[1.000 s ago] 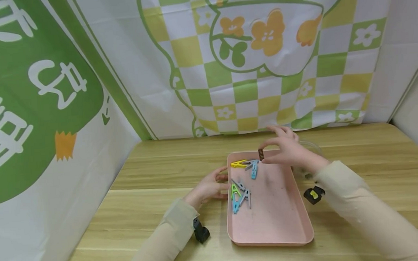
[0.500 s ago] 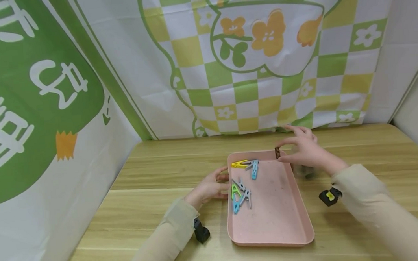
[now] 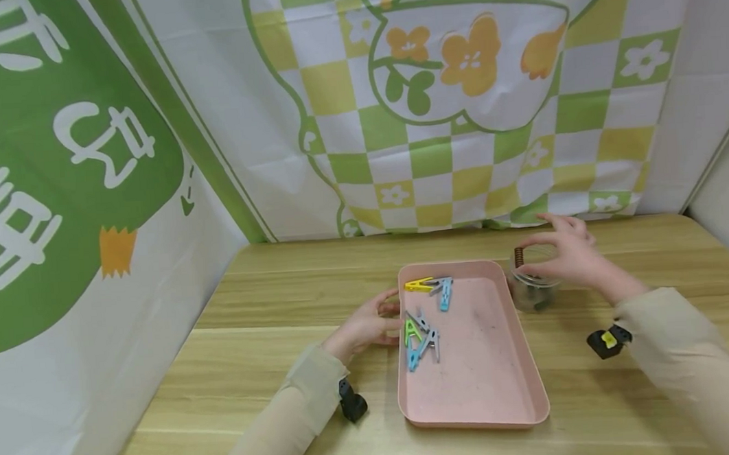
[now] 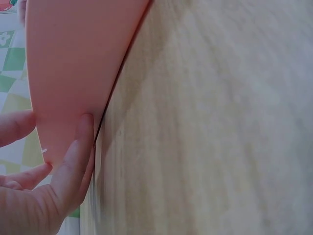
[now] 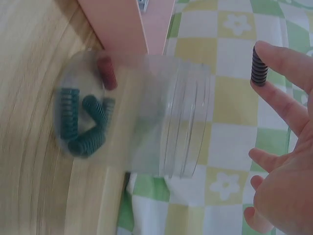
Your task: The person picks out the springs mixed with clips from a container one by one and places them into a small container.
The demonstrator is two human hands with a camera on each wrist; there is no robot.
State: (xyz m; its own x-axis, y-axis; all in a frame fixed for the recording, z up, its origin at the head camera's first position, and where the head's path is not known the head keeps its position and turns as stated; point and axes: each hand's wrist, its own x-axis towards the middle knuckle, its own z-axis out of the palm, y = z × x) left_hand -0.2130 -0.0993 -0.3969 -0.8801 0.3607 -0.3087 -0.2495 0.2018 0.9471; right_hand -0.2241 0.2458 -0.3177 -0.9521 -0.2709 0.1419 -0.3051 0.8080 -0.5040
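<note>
Between thumb and index finger my right hand (image 3: 576, 257) pinches a small brown coil spring (image 3: 519, 258), upright at the mouth of a clear jar (image 3: 535, 297). From the right wrist view, the spring (image 5: 259, 67) is outside the jar, beyond its rim. Several dark green springs (image 5: 70, 113) and a red spring (image 5: 107, 72) lie at the jar's bottom. My left hand (image 3: 366, 325) rests its fingertips against the left wall of a pink tray (image 3: 484, 379). In the left wrist view its fingers (image 4: 73, 161) touch the tray's outer side, extended rather than curled.
Inside the tray along its left side lie a yellow clothespin (image 3: 418, 284), a blue clothespin (image 3: 445, 294), a green clothespin (image 3: 410, 332) and several grey and blue ones. The jar stands right of the tray on the wooden table (image 3: 270, 308). A patterned cloth (image 3: 429, 155) hangs behind.
My right hand has carried the spring rightward from above the tray's far end to the jar. My left hand stays on the tray's side.
</note>
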